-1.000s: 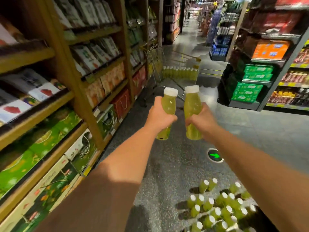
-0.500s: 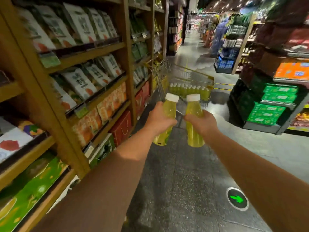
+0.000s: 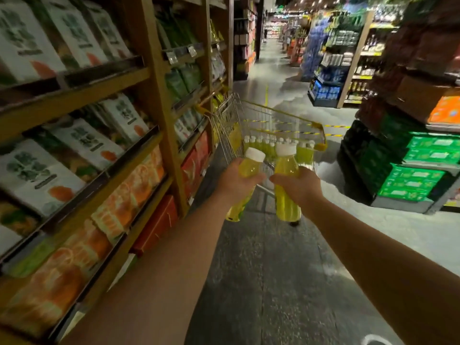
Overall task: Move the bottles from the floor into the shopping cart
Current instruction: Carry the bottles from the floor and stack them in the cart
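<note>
Left hand [image 3: 232,181]: curled round the middle of a yellow-green bottle. Only the back of the hand and the thumb show; the fingers lie on the far side, hidden.
Left bottle [image 3: 251,167]: white cap up, body tilted, base pointing down and to the left. The hand covers its middle, and the print near the base is too blurred to read.
Right hand [image 3: 300,186]: wrapped round a second bottle of the same kind, knuckles toward the camera, fingertips out of sight.
Right bottle [image 3: 286,207]: close to upright. The hand hides its waist, and its cap overlaps the bottles behind it.
Position of the held pair: in the air above the floor [image 3: 261,282], side by side before the near end of the shopping cart [image 3: 286,115], not inside it. Whether the two touch cannot be told.
Shopping cart: wire basket with yellow trim, standing just beside the wooden shelves [image 3: 154,95]. Its lower frame and wheels are largely hidden behind the hands.
Bottles in the cart [image 3: 305,153]: a row of white-capped bottles standing at the near end. Their number cannot be counted, since the held pair covers part of the row.
Wooden shelves: boxes with blurred print, cut off at the left edge.
Green boxes [image 3: 418,180]: stacked across the aisle, lettering unreadable.
White ring [image 3: 375,341]: a floor mark, cut off by the lower edge.
</note>
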A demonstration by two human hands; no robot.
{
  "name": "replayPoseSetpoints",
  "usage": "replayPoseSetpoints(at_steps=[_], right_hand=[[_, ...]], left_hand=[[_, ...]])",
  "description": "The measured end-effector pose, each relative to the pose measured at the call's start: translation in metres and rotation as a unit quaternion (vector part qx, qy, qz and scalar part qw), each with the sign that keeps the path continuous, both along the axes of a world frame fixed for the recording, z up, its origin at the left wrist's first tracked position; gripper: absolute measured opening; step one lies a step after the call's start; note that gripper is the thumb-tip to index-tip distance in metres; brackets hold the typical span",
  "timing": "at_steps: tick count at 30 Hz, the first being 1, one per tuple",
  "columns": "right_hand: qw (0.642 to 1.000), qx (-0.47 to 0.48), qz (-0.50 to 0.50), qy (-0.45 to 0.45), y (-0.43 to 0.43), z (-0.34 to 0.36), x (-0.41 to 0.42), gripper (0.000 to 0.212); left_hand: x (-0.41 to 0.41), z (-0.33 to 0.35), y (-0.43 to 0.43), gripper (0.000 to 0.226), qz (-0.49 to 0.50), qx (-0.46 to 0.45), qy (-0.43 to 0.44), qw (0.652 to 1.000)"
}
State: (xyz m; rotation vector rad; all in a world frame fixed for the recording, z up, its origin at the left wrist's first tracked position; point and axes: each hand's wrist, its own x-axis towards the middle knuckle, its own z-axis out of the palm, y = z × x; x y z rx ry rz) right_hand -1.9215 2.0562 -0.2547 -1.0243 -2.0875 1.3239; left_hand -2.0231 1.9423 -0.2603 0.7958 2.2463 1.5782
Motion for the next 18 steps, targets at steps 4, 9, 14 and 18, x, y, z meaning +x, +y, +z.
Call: replayPoseSetpoints(at_steps=[4,9,14,18], right_hand=[[0.999,0.028,0.007,-0.025,0.086,0.005,-0.086,0.039],[0.998,0.041,0.03,-0.032,0.175,0.017,-0.179,0.058],[0.997,0.064,0.033,-0.038,0.248,0.005,-0.272,0.073],[0.998,0.062,0.021,-0.009,0.311,-0.006,-0.356,0.069]], left_hand=[[-0.088,0.0,0.084,0.063,0.022,-0.009,0.011,1.0],[-0.188,0.01,0.174,0.073,0.028,-0.05,0.042,0.997],[-0.285,-0.003,0.255,0.065,0.037,-0.06,0.045,0.996],[-0.373,-0.006,0.328,0.07,0.019,-0.07,0.063,0.995]])
